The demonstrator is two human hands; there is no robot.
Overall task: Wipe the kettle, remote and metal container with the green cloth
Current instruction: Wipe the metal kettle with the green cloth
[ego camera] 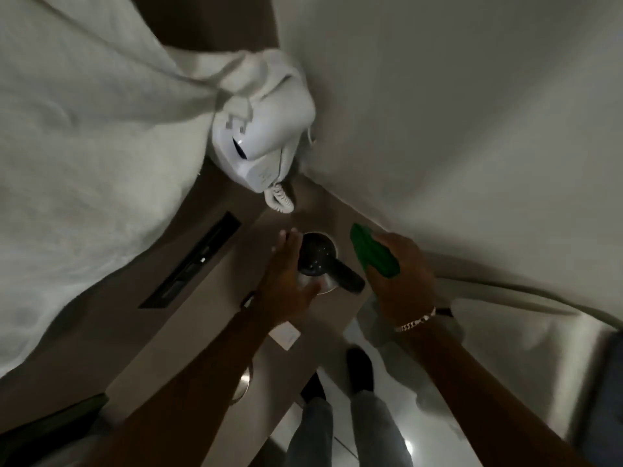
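The kettle [317, 264] is standing upright on the brown counter [209, 318], near the corner where the counter is meeting the pale wall, its dark lid facing up and its black handle pointing toward the right hand. The left hand [286, 281] is spreading open with flat fingers against the kettle's left side, thumb curling toward its shiny metal base. The right hand [401, 281] is closing around the green cloth [372, 252], holding it just beside the handle and apart from the kettle body; a chain bracelet [414, 323] is circling that wrist. A white wall-mounted hair dryer [263, 146] is hanging above, well apart
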